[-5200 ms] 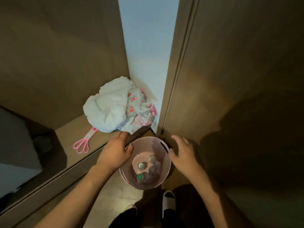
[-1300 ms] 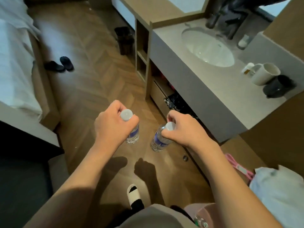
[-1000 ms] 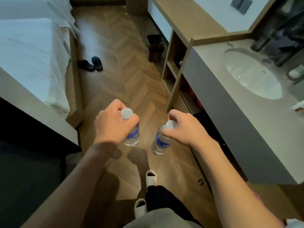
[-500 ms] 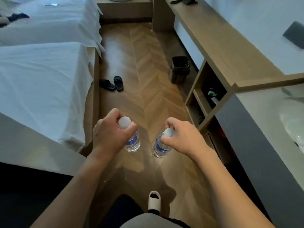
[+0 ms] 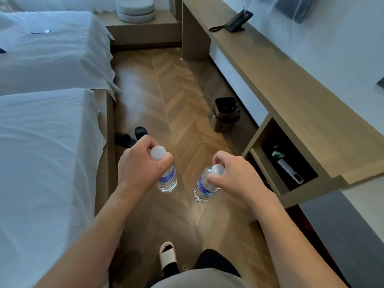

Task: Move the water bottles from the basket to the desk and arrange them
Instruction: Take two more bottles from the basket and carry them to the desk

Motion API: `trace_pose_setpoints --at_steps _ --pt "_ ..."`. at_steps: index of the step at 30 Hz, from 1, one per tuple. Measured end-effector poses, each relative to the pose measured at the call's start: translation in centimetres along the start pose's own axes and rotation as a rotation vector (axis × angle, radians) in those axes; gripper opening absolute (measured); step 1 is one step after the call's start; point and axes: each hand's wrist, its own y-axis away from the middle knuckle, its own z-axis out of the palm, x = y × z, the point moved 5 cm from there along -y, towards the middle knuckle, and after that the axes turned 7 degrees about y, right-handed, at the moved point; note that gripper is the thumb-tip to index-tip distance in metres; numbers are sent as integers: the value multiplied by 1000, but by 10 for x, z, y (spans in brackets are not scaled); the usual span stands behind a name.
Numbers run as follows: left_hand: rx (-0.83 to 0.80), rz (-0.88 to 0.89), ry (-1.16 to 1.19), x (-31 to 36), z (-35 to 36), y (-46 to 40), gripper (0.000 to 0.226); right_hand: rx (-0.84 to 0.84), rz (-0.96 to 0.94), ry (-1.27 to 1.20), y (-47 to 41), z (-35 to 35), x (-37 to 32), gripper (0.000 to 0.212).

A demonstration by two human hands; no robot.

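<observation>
Above herringbone wood floor (image 5: 176, 96): we see desk (image 5: 291, 84) fuller than before; left hand (image 5: 141, 169), right hand (image 5: 234, 175) curled, gripping clear ribbed left bottle (image 5: 167, 179), right bottle (image 5: 202, 189) near white round caps.

Both forearms are seen bare from the lower corners of the frame up to the wrists; no sleeves, watch or rings can be made out. The left hand (image 5: 141, 169) and the right hand (image 5: 234, 177) are uncovered, with short nails. At the bottom centre a light grey garment (image 5: 199, 278) is worn over the body. Below it dark trousers (image 5: 216, 260) are seen, and on one foot a pale open-toe slipper (image 5: 167, 252) is worn over a black sock (image 5: 170, 267).
</observation>
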Motion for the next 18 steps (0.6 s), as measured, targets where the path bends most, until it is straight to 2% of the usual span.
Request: trace_pose_setpoints --at_steps 5,9,18 --pt "-27 37 -30 -4 20 -107 27 39 41 -27 -91 -18 -7 24" --pt "-36 17 -23 -13 49 -189 26 6 53 -30 -179 -23 0 25" --pt "9 -45 -36 -19 102 -372 24 -11 -11 -19 -386 -63 6 25"
